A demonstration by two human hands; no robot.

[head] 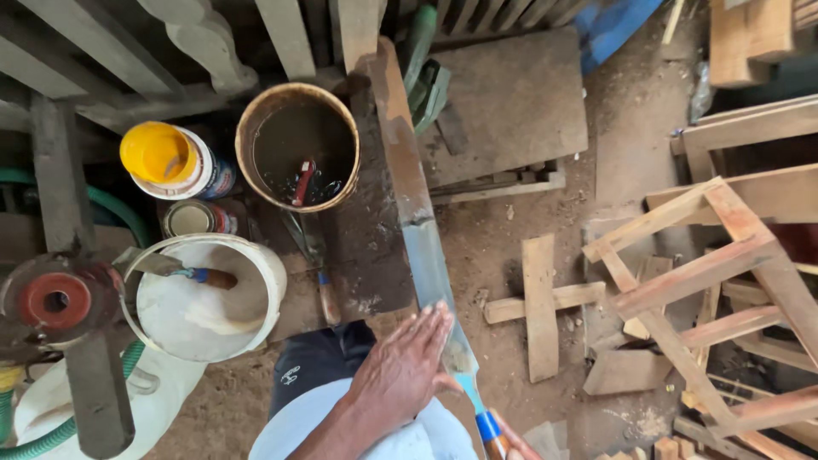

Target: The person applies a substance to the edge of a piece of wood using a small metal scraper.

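A long narrow wooden plank (407,179) runs from the top centre down toward my lap, its lower part smeared with grey-blue filler. My left hand (400,375) lies flat on the plank's near end, fingers spread. Right beside those fingers is the filler-coated blade of a putty knife (461,359), resting on the plank. My right hand (514,445) shows only at the bottom edge, closed on the knife's blue and orange handle (488,428).
A white bucket (271,281) of pale filler with a scraper in it stands at my left. Behind it are a brown bucket (247,128) of dark liquid, a yellow-lidded can (162,155) and a small tin (192,218). Wooden stool frames (707,264) and offcuts (540,307) lie right.
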